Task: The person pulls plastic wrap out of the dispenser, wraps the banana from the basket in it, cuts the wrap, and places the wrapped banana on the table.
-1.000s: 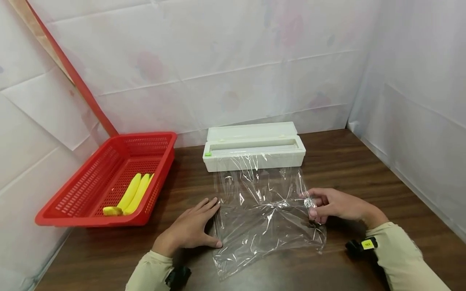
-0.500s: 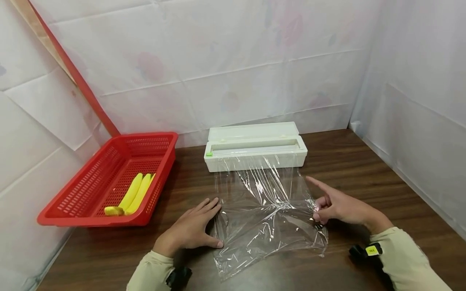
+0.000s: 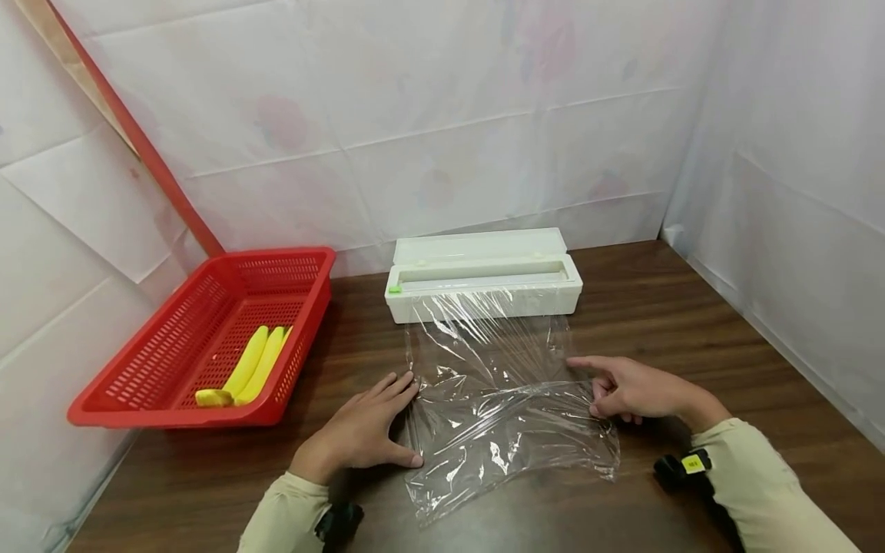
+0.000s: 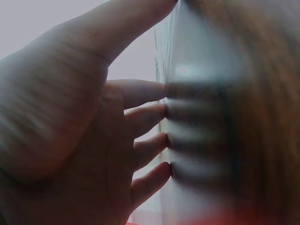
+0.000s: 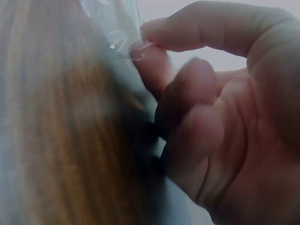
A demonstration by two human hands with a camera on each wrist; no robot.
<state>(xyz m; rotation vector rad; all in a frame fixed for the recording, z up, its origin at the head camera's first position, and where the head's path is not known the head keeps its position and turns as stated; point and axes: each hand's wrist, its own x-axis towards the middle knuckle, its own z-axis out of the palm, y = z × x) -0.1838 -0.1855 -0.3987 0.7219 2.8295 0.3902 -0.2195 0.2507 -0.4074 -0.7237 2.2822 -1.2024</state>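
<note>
A sheet of clear plastic wrap point(image 3: 484, 430) lies wrinkled on the brown table, running forward from a white wrap dispenser box point(image 3: 484, 303) whose lid is raised. My left hand point(image 3: 366, 426) rests spread at the sheet's left edge, thumb and fingertips on it. In the left wrist view, the straight fingers point(image 4: 147, 119) touch the surface at their tips. At the right edge, my right hand point(image 3: 639, 392) pinches the wrap between thumb and a finger, while its index finger points out along the edge. The right wrist view shows film point(image 5: 119, 35) at the thumb tip.
To the left stands a red plastic basket point(image 3: 173, 418) with yellow bananas point(image 3: 252, 365) inside. White sheeting point(image 3: 442, 123) with faint pink patches hangs behind the table point(image 3: 733, 330) and along both sides. A small green tab point(image 3: 395, 289) sits on the dispenser's left end.
My right hand first shifted slightly right with its index finger lifting out, then came back left with that finger lowered to the edge. The wrap's bunched creases have spread out. The left hand stays put.
</note>
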